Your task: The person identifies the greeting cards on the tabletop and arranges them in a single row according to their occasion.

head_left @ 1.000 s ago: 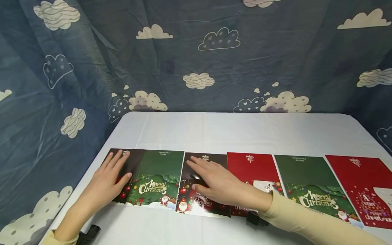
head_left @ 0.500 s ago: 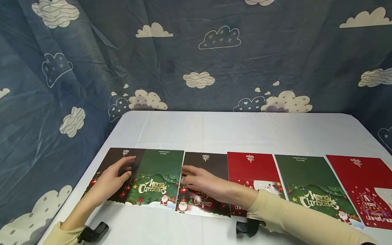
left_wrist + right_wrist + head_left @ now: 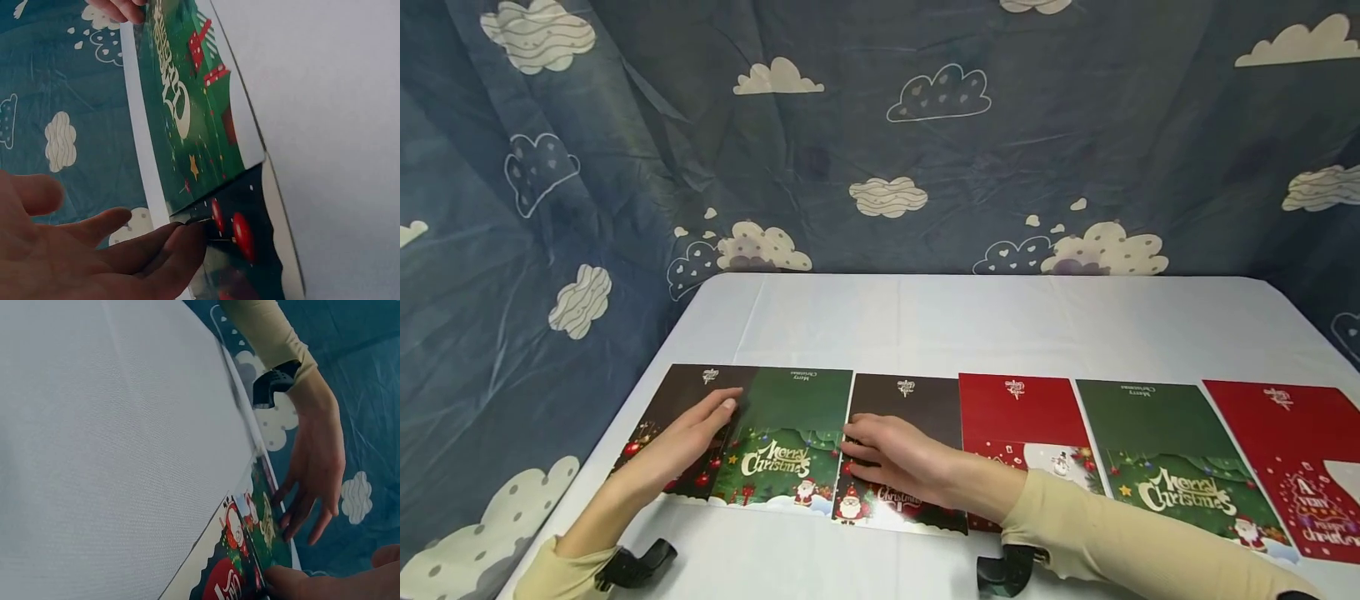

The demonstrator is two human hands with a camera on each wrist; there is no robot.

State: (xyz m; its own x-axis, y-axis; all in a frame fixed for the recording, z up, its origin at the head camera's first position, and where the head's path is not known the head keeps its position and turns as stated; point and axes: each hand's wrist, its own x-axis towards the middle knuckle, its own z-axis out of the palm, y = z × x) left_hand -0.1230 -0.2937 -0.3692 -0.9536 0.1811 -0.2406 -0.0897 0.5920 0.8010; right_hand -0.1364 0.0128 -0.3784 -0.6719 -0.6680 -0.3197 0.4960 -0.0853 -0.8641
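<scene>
In the head view several glossy Christmas cards lie unfolded in a row. My left hand [image 3: 679, 448] is over the leftmost dark card [image 3: 688, 396], fingers extended toward its border with the green card [image 3: 801, 398]. In the left wrist view those fingertips [image 3: 190, 240] are right at the dark card's red baubles. My right hand [image 3: 898, 457] is over the second dark card [image 3: 917, 408], its slightly bent fingertips at that card's left edge, beside the green card. Part of this dark card's lower print is hidden under the hand. Neither hand holds anything.
To the right lie a red card [image 3: 1015, 412], another green card [image 3: 1142, 417] and another red card [image 3: 1281, 425]. All rest on a white-covered table [image 3: 985, 325]. A blue cloud-print curtain [image 3: 850, 142] hangs behind. Each wrist wears a black camera [image 3: 1003, 571].
Both hands, spread flat on the two dark cards at first, have drawn back. My right hand shifted left to its card's edge; my left fingers moved right toward the green card. The cards stay put.
</scene>
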